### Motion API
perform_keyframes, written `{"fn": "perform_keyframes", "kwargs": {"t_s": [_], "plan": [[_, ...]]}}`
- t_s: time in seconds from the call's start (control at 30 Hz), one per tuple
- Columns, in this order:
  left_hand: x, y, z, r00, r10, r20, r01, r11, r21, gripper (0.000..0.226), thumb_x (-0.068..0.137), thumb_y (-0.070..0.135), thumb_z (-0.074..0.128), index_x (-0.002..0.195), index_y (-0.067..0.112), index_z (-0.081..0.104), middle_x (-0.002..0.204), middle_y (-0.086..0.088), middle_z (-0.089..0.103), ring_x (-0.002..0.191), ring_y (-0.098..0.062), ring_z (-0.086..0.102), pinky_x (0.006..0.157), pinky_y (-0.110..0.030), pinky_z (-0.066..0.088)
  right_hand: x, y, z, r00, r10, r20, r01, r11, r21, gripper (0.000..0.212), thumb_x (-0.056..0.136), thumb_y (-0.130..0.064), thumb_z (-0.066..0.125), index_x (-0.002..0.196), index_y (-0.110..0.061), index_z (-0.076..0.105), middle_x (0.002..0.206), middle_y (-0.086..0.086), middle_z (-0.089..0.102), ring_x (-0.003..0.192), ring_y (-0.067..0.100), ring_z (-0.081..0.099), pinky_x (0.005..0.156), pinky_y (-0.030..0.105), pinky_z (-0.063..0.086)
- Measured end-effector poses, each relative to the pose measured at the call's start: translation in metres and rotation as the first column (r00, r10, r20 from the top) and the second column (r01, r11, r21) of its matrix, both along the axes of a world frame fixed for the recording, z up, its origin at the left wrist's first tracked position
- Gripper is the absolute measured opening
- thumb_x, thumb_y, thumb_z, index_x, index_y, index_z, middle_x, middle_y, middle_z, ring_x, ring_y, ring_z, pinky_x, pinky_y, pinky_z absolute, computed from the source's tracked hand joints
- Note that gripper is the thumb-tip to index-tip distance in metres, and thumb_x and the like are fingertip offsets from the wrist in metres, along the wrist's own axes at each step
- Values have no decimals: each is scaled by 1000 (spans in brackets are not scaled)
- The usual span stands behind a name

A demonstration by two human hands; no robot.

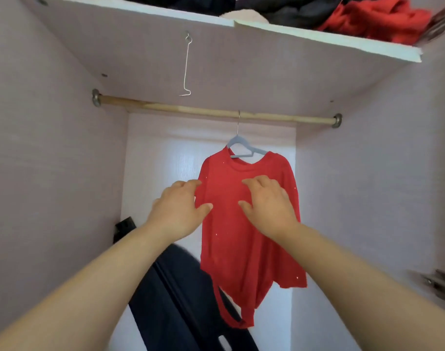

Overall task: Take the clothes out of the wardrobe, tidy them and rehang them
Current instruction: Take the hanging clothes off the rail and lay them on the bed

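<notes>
Red short-sleeved top flecked with small pale dots point(244, 249) hangs on a grey hanger point(237, 145) whose metal hook sits over the round wooden rail point(191, 110), somewhat right of the rail's middle, inside the pale lilac wardrobe point(51, 148). The top's lower hem is bunched and twisted, with one corner trailing lower than the rest. Both bare forearms reach up from the bottom of the view. The left hand point(175, 211) is at the garment's left sleeve edge, its fingers and thumb spread apart and gently bent, with the fabric edge lying between them. The right hand point(269, 206) is over the chest of the top, back toward the camera, fingers loose and parted, gripping nothing. Whether either hand actually touches the cloth is hard to tell from this angle. A bent thin wire hook point(186, 69) dangles from the underside of the white-edged shelf point(317, 38) above the rail. On that shelf lie a crumpled red garment point(375, 19) and dark bundled clothes point(292, 11). Below the hands, a dark navy fabric item point(175, 300) leans across the wardrobe floor, partly behind the top's hem.
</notes>
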State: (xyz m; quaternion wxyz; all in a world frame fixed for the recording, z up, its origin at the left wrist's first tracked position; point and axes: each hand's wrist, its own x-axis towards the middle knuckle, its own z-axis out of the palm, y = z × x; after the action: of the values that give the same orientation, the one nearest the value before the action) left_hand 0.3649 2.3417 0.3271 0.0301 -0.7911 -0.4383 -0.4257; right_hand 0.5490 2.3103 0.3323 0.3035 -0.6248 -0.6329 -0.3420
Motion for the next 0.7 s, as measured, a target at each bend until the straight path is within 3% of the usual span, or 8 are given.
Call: {"fn": "perform_keyframes", "kwargs": {"t_s": [0.17,0.47,0.57,0.7], "plan": [[5,64,37,999,-7,37,5,999,50,58,86,42,55,137,22,37,134,-6,45,124,-24,42,103,-44,35,18,69,50,994,-111,19,109,991,74,43,90,-33,52,129,-16,47,128,6,48,116,27,44,95,36,35],[16,124,49,999,18,-31,-13,986,166,59,88,45,51,140,26,31,139,1,40,127,-19,39,105,-40,33,50,159,114,994,-109,33,101,980,173,45,92,-24,50,135,-14,41,135,6,44,119,27,43,93,35,35],[12,140,43,992,84,-92,-63,975,212,60,89,49,47,142,31,25,142,6,34,130,-14,34,107,-37,31,64,189,130,991,-133,-4,132,982,138,46,94,-25,48,137,-16,35,133,6,42,116,29,46,83,38,41],[7,155,50,980,166,-114,-135,962,240,60,90,50,44,142,34,20,146,11,28,133,-10,29,109,-32,28,84,219,140,986,-162,45,152,974,166,34,90,-9,49,123,-18,47,106,6,52,91,29,57,60,30,37]]}}
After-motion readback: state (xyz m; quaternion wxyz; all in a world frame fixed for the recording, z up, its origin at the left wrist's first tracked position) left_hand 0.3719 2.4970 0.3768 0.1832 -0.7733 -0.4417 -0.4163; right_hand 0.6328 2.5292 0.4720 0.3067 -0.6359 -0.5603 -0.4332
